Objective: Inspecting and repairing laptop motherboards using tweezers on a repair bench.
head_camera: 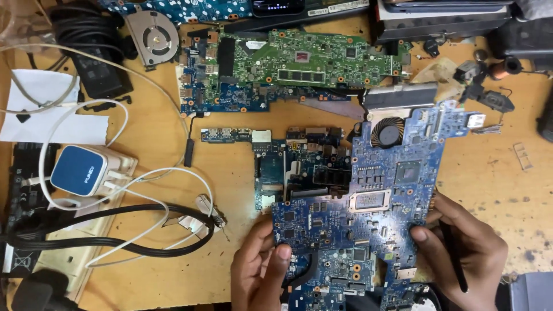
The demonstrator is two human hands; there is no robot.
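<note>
Item: large blue circuit board [374,196], held over the wooden bench [230,173] between both my hands, its upper end carrying a round black fan [386,133]. My left hand [259,270] grips the board's lower left edge, thumb pressed on top and fingers curled beneath. My right hand [466,253] clasps the right edge, thumb on the board's face, with a thin black stylus-like tool [452,253] tucked along the palm. Beneath the held board: a smaller dark blue board [299,167] lying flat on the bench. Further back: a green circuit board [299,60], with a loose round fan in a metal housing [152,34] just beside its left end. Left side: a white and blue charger plug [80,170] seated in a power strip [86,230], white cables [132,190] and black cables [115,227] looped near it.
</note>
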